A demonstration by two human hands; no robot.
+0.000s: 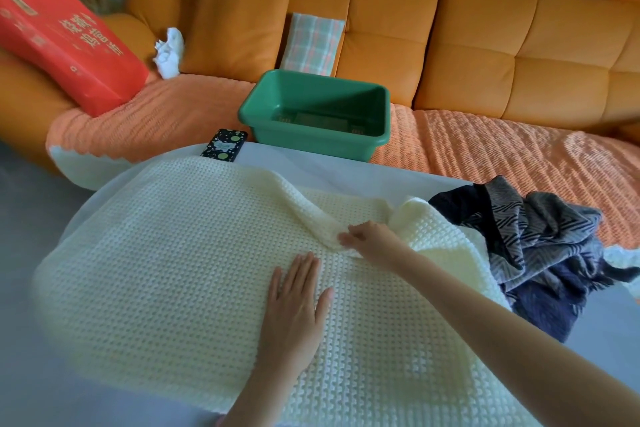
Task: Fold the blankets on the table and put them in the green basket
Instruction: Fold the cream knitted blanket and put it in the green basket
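Lying lengthwise left to right, cream blanket (156, 270) is pressed by flat left hand (298, 302), pinched by right hand (370, 239).

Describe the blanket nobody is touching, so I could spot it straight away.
Find the white table in front of the orange sofa. A cream knitted blanket covers most of it; at the right end lies the dark blanket. It alone is crumpled in a heap, navy and grey with a zigzag pattern.
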